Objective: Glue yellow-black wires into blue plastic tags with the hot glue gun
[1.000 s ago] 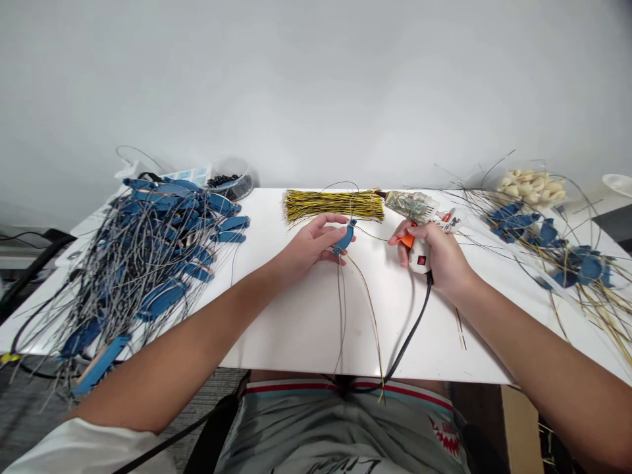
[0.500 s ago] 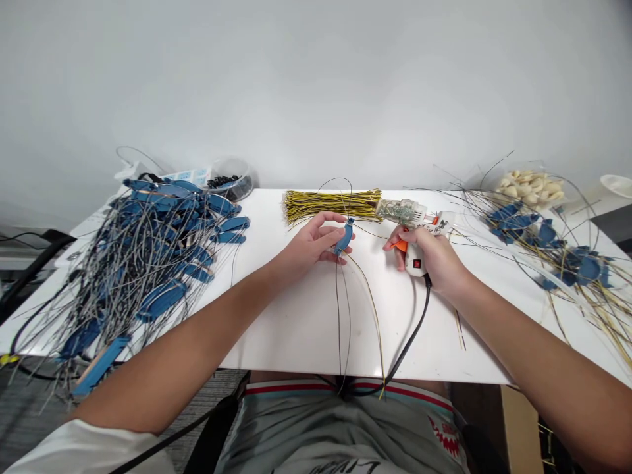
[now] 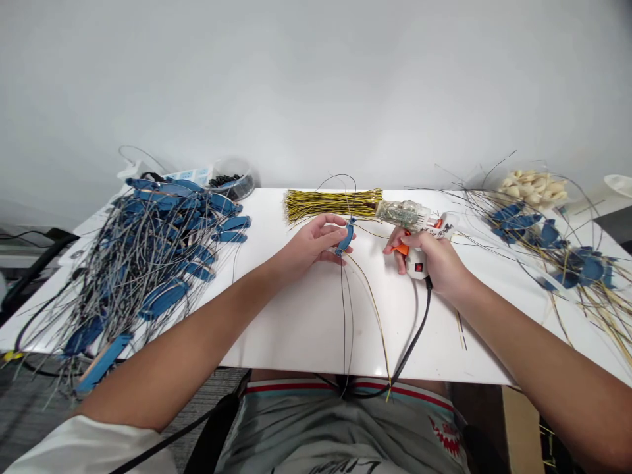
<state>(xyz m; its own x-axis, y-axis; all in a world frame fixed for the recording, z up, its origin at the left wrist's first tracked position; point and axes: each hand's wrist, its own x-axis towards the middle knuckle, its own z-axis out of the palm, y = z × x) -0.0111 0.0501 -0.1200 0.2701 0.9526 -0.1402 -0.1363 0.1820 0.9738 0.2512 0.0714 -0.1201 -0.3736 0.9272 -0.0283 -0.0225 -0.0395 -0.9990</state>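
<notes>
1 blue pc (image 3: 348, 236) in L grip (image 3: 320, 240), pinched btwn thumb & fingers, wires (image 3: 343, 322) hanging below. R grip (image 3: 437, 255) clasped round glue gun (image 3: 403, 214), fingers at orange trigger (image 3: 401, 249), gun pointing L, cord (image 3: 425, 314) dropping below it. On table (image 3: 291, 329): yellow bundle (image 3: 330, 205) just beyond L grip; blue pile (image 3: 158, 257) well L of it; more blue pcs (image 3: 590, 268) R of R grip.
</notes>
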